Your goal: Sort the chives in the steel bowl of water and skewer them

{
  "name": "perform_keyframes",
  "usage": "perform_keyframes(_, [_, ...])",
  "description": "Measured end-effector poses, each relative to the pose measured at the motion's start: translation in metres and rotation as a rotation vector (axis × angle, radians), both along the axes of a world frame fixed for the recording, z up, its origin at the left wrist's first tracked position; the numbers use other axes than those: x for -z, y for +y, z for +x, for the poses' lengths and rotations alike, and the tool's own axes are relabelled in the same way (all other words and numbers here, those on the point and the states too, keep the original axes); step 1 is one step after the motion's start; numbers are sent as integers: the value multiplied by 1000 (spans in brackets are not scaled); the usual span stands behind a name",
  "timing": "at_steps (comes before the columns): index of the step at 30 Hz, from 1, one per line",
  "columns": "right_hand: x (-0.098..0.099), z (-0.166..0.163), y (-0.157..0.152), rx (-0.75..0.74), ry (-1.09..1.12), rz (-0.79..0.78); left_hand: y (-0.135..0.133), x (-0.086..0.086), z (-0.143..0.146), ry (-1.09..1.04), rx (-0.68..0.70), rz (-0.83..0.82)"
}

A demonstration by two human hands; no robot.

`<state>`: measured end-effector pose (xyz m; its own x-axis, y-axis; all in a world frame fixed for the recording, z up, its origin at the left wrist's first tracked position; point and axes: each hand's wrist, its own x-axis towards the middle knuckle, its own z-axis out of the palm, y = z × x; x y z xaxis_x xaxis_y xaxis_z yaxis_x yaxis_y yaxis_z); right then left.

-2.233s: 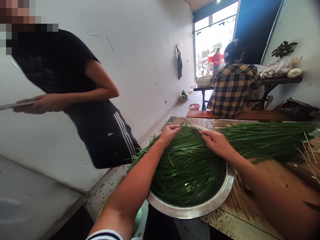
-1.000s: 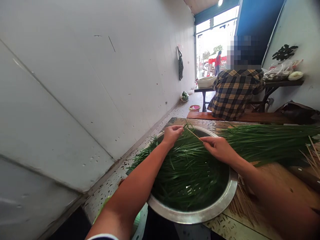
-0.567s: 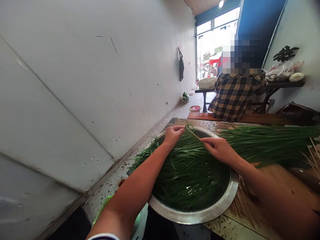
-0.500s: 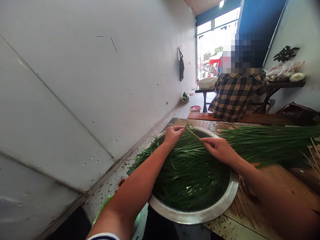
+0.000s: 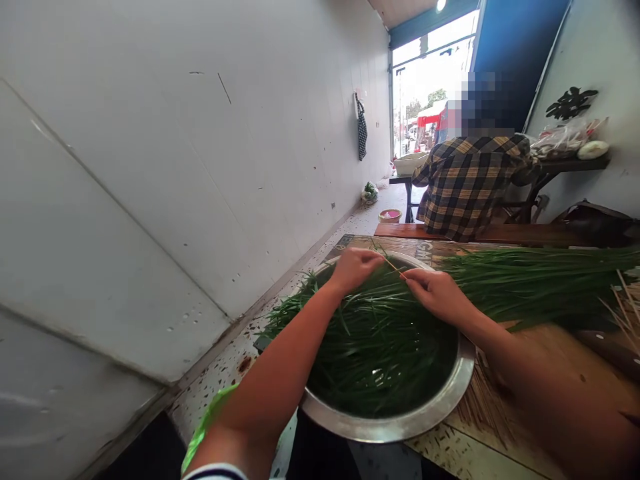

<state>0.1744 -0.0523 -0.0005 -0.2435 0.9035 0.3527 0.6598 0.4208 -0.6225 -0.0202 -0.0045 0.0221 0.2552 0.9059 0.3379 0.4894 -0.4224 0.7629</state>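
A thin bamboo skewer (image 5: 394, 268) slants between my two hands above a wide metal basin (image 5: 385, 430). My right hand (image 5: 434, 291) pinches its near end between thumb and fingers. At the far end, the fingers of my left hand (image 5: 356, 269) are closed round the skewer. Thin green blades poke up just beyond those fingertips; whether they are threaded on the skewer cannot be made out. Long garlic chives (image 5: 375, 333) lie in the basin, some hanging over its left rim. More garlic chives (image 5: 530, 283) are spread on the wooden table to the right.
Loose skewers (image 5: 483, 403) lie on the table (image 5: 555, 360) right of the basin, with others (image 5: 625, 310) at the far right. Ahead, a person in a plaid shirt (image 5: 473, 187) sits on a red bench (image 5: 400, 231). A white wall (image 5: 200, 167) runs along the left.
My left hand has moved right along the skewer, closer to my right hand, so less of the skewer shows between them. My right hand has barely shifted.
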Motion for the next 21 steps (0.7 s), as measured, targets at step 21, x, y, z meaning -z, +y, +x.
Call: perform_keyframes(21, [0, 1, -1, 97, -130, -31, 24, 29, -7, -69, -206, -162])
